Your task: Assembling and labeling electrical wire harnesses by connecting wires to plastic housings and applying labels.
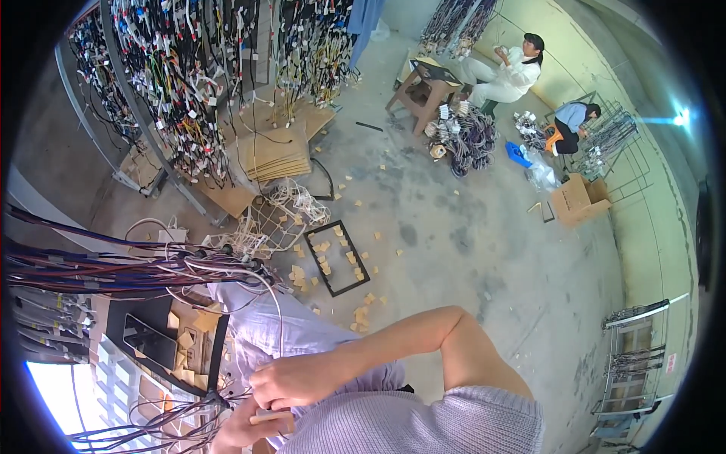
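My right hand is bent over my lap, fingers curled and pinched together; what they grip is hidden beneath them. Just below it, my left hand is closed around a small tan piece that looks like card or folded paper, poking out between the fingers. Both hands almost touch each other. Beside them, thin dark wires run left from a dark tied knot. A thick bundle of purple, black and white cables stretches in from the left, and one white cable loops down near my right hand.
At my left a black tray holds tan slips and a dark phone-like slab. Hanging wire harnesses fill a rack behind. A black frame and scattered slips lie on the floor. Two people sit farther off near a cardboard box.
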`<state>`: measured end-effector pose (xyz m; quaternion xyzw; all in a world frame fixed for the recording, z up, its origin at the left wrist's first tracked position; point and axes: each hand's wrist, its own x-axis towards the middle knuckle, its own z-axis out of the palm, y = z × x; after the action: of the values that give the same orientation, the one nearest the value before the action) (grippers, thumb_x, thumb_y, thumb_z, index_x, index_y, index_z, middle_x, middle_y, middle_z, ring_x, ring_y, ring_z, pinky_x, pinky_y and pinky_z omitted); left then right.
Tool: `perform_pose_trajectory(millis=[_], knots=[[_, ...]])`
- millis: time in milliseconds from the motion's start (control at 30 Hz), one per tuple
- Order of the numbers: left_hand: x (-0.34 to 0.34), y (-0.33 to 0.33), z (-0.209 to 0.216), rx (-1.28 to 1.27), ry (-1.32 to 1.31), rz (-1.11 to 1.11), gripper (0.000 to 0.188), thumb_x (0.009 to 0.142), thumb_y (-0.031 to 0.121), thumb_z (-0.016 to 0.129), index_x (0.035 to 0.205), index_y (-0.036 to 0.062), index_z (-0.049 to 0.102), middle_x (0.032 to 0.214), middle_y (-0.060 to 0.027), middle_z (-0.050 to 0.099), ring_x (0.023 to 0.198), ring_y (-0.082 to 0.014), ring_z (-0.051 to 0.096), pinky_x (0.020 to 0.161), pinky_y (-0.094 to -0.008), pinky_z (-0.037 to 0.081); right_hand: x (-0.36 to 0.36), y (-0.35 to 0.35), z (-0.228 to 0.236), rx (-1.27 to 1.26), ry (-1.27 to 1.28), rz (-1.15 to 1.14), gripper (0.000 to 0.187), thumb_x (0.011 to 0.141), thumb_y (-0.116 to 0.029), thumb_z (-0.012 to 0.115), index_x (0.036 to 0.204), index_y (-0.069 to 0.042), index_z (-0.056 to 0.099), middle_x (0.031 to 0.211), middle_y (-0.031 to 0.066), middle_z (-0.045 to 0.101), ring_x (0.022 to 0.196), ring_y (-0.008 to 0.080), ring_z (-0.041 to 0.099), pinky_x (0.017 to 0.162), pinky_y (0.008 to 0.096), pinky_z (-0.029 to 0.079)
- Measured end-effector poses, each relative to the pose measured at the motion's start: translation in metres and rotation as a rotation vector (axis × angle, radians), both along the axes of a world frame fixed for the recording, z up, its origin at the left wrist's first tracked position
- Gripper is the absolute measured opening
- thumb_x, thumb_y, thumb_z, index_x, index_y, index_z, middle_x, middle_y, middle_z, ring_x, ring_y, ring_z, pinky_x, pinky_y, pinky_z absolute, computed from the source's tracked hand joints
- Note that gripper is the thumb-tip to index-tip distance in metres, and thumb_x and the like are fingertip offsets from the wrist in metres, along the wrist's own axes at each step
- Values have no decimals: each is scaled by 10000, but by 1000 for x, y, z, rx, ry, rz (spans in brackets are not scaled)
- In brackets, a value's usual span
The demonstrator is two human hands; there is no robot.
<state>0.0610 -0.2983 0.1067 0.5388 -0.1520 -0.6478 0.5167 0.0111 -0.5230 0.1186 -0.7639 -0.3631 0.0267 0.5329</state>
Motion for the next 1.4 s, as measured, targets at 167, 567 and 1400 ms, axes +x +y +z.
perform_pose_trajectory(millis=[167,567,1400], knots=[[-30,1,2,-10,21,191,387,760,6,666,1113,-22,511,959,-101,639,869,-187,644,727,-293,522,-7,3,2,13,246,-23,130,808,-90,614,745,13,565,803,141,532,805,303,555,708,403,450],[-55,-14,51,-87,-132,74,296,824,53,643,1111,16,580,1002,-75,642,941,-142,609,798,-286,488,-53,-15,51,-32,274,-177,69,845,-95,601,851,-52,546,836,108,507,807,308,540,742,399,435],[-70,-24,54,-219,-112,350,351,789,35,546,1135,-5,506,1035,-68,592,983,-139,564,870,-281,444,-28,-8,58,-36,333,-202,83,783,-33,650,831,-49,584,765,83,530,716,282,543,646,383,432]])
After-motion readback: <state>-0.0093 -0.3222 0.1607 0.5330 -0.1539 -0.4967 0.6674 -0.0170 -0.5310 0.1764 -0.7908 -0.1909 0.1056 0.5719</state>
